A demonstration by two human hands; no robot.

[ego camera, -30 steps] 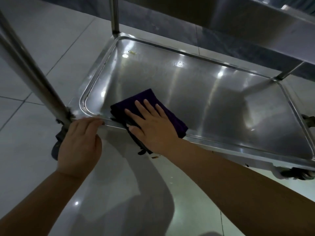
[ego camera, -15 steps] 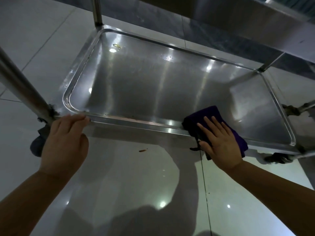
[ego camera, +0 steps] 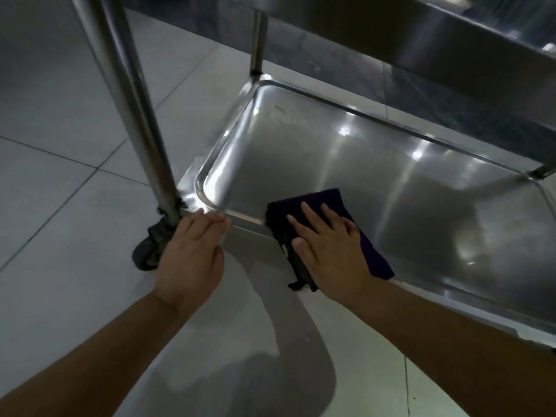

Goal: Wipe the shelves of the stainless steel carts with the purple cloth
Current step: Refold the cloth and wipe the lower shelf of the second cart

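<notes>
Tiled floor, cart's bottom shelf [ego camera: 346,164]: right hand [ego camera: 329,251] flat, fingers straight, pressing purple cloth [ego camera: 373,254] at near edge; left hand [ego camera: 192,254] flat on near-left corner. Best: steady pressure, overlapping strokes into corners.

The cloth [ego camera: 328,203] is dark purple, nearly black along its hanging edge. The cart's bottom shelf [ego camera: 376,164] is silvery steel with bright white glints. The caster wheel [ego camera: 146,251] is grey. The floor tiles [ego camera: 60,115] are pale grey-white with darker grout lines.
</notes>
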